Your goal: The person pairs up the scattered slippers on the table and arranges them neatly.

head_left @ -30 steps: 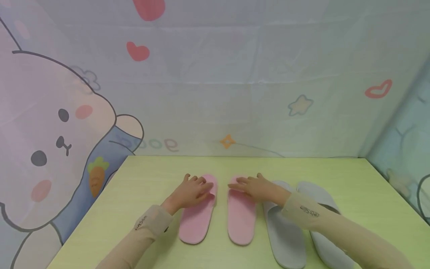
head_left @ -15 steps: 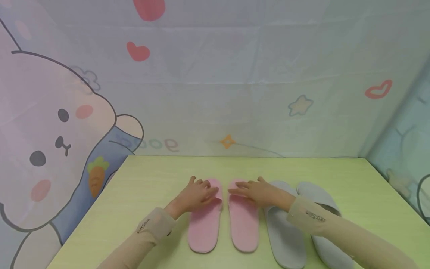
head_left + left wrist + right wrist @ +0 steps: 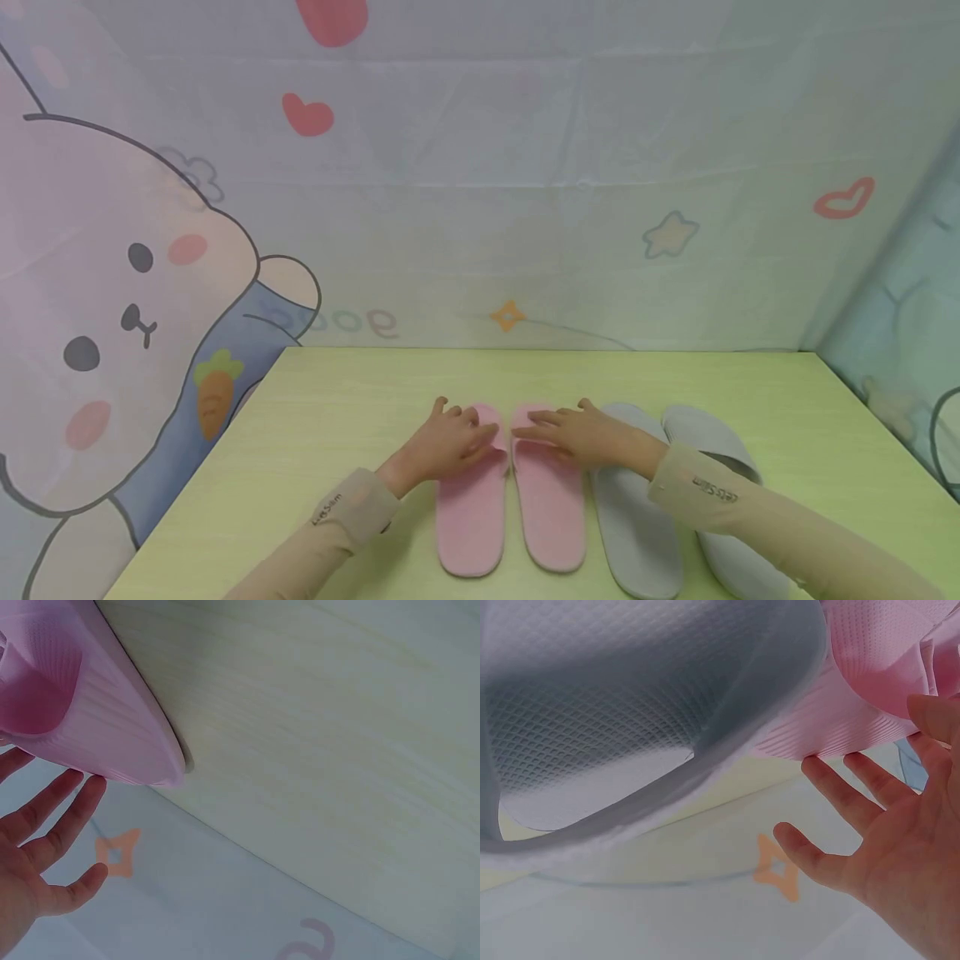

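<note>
Two pink slippers lie side by side at mid-table in the head view, toes away from me. The left pink slipper [image 3: 471, 525] has my left hand [image 3: 442, 442] on its strap. Spread, fairly straight fingertips touch the strap in the left wrist view; the thumb is out of sight there. On the strap of the right pink slipper [image 3: 552, 521] rests my right hand [image 3: 588, 435], its fingers extended and its little finger lifted off. In the right wrist view the thumb [image 3: 932, 718] is near the strap's opening. A narrow gap separates the two soles.
A grey slipper [image 3: 641, 533] stands close to the right pink one, partly under my right forearm. Another grey slipper [image 3: 708, 437] lies further right, also partly covered. The pale yellow table [image 3: 360, 379] ends at a patterned cloth backdrop [image 3: 480, 208].
Both pink slippers have slid toward me and rightward, the left one further, so the gap between them has narrowed. My hands moved along with them. The grey slippers have stayed put.
</note>
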`<state>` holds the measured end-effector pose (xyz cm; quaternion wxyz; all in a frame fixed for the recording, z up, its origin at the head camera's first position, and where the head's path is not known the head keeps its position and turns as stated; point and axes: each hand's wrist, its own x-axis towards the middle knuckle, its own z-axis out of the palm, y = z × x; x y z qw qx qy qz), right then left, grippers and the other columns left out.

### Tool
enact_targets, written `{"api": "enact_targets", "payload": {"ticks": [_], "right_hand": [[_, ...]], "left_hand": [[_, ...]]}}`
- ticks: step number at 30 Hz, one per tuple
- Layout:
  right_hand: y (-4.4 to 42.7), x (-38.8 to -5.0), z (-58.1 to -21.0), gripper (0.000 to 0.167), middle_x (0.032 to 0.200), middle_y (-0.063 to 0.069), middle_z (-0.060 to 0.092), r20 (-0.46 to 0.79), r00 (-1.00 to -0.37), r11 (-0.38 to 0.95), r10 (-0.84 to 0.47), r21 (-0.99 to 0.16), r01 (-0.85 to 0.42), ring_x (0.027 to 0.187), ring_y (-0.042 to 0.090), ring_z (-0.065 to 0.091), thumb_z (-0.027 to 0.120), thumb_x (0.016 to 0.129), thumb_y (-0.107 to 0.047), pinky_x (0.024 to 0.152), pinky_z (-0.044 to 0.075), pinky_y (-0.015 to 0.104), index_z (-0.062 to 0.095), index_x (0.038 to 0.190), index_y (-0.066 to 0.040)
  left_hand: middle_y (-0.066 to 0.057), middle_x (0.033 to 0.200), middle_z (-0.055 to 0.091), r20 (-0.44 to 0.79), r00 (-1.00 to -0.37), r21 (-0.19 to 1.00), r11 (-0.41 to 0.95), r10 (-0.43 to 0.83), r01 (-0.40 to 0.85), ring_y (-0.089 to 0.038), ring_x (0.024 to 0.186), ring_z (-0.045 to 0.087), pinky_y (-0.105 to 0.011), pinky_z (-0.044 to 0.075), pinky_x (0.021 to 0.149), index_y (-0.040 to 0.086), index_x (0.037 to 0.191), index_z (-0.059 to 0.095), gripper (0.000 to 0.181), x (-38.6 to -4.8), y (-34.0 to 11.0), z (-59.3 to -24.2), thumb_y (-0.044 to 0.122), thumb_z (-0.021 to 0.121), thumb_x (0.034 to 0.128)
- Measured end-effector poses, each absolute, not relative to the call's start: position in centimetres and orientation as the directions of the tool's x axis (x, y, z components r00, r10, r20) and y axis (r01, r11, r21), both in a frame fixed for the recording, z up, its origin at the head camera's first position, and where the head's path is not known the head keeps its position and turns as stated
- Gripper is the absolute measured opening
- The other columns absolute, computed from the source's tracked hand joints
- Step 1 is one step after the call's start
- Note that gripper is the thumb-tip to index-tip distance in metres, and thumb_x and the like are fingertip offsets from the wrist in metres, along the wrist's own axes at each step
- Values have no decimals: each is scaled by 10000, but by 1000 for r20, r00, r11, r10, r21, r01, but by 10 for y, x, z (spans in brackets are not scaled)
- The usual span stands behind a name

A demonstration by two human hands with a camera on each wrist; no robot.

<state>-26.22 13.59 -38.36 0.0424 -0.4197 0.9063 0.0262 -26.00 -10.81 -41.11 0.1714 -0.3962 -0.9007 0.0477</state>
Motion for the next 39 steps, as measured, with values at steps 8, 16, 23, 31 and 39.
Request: {"api": "enact_targets", "payload": {"ticks": [8, 16, 23, 31, 39], "right_hand": [[140, -260, -386, 497, 1403, 67, 384, -92, -638, 638, -764, 40, -769, 1202, 322, 459, 482, 906, -227, 916, 311, 631, 324, 1362, -351], [144, -256, -387, 512, 1399, 67, 388, -88, -642, 639, -762, 66, -767, 1169, 319, 486, 493, 901, -240, 887, 342, 621, 312, 1366, -354], [144, -253, -388, 522, 1392, 67, 401, -90, -652, 646, -753, 85, -758, 1177, 305, 482, 496, 899, -256, 883, 353, 608, 298, 1373, -347], [144, -251, -386, 514, 1402, 68, 387, -101, -661, 658, -744, 58, -750, 1197, 303, 464, 488, 901, -260, 899, 336, 614, 302, 1375, -334], [147, -251, -386, 498, 1419, 62, 361, -115, -669, 673, -734, 11, -740, 1202, 303, 455, 453, 920, -286, 904, 329, 610, 279, 1385, -334]], "left_hand": [[6, 819, 589, 265, -624, -261, 678, 735, 687, -198, 703, 521, -499, 360, 818, 233, 934, 555, 199, -258, -102, -412, 402, 458, 899], [15, 841, 594, 255, -614, -252, 664, 747, 704, -195, 706, 512, -517, 354, 822, 255, 986, 546, 182, -258, -99, -413, 391, 461, 900], [17, 855, 599, 273, -598, -261, 656, 754, 708, -194, 691, 503, -498, 353, 807, 262, 991, 549, 199, -257, -97, -414, 412, 456, 899], [19, 869, 600, 258, -621, -252, 672, 740, 696, -198, 714, 515, -523, 337, 838, 270, 1015, 552, 208, -255, -97, -413, 412, 447, 904], [24, 907, 616, 253, -630, -238, 679, 734, 695, -204, 773, 547, -556, 330, 859, 274, 1037, 561, 210, -254, -97, -411, 396, 449, 907]]}}
